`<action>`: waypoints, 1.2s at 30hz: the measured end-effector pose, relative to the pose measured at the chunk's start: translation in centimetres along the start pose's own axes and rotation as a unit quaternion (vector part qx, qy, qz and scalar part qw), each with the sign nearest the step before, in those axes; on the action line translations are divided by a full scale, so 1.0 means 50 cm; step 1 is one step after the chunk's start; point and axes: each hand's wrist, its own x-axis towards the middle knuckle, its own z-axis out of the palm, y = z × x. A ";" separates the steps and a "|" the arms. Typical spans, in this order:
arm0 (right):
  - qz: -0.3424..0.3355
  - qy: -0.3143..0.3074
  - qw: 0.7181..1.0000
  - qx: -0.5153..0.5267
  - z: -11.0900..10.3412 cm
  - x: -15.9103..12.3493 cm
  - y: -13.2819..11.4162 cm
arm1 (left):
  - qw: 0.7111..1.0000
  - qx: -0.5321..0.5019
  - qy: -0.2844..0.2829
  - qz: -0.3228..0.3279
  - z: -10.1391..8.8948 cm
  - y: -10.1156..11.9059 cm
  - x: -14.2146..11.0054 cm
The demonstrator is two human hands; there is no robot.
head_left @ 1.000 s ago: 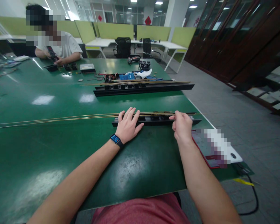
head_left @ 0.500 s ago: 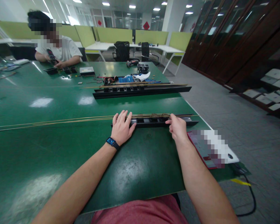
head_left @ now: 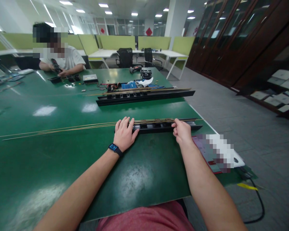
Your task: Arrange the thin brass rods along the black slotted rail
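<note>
A black channel-shaped rail [head_left: 156, 130] lies across the green table in front of me, with dark blocks inside. Several thin brass-coloured rods [head_left: 86, 126] run along its top and stick out far to the left. My left hand [head_left: 124, 133], a smartwatch [head_left: 113, 147] on its wrist, rests across the rail's left end and the rods. Its fingers are stretched out and the thumb lies spread along the near edge. Toward the right end, my right hand [head_left: 182, 131] is closed, thumb and forefinger pinching at a rod; the fingertips partly hide the grip.
A second black rail [head_left: 144, 98] with rods lies farther back, before blue parts [head_left: 128, 85] and wires. A power drill [head_left: 135, 69] stands behind. Another person [head_left: 67, 59] works at the far left. By my right forearm, a white-and-red flat item [head_left: 214, 154] sits near the table edge.
The view has shifted slightly, so the far objects sit a little lower. Both hands keep nearly the same places on the rail and rods; the right fingers look more tightly curled.
</note>
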 end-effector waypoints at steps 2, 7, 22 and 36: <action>0.002 0.001 1.000 0.001 -0.003 0.000 -0.001 | 1.000 0.004 -0.003 -0.004 -0.004 0.002 -0.001; 0.007 0.004 1.000 -0.005 -0.003 -0.003 -0.005 | 1.000 0.005 0.009 -0.025 0.001 0.012 -0.005; 0.008 -0.001 0.999 -0.032 0.017 -0.009 0.003 | 0.999 -0.012 0.024 -0.026 0.028 -0.006 -0.006; 0.001 0.000 1.000 -0.024 0.013 -0.010 0.002 | 0.999 -0.014 0.035 -0.024 0.028 -0.005 -0.009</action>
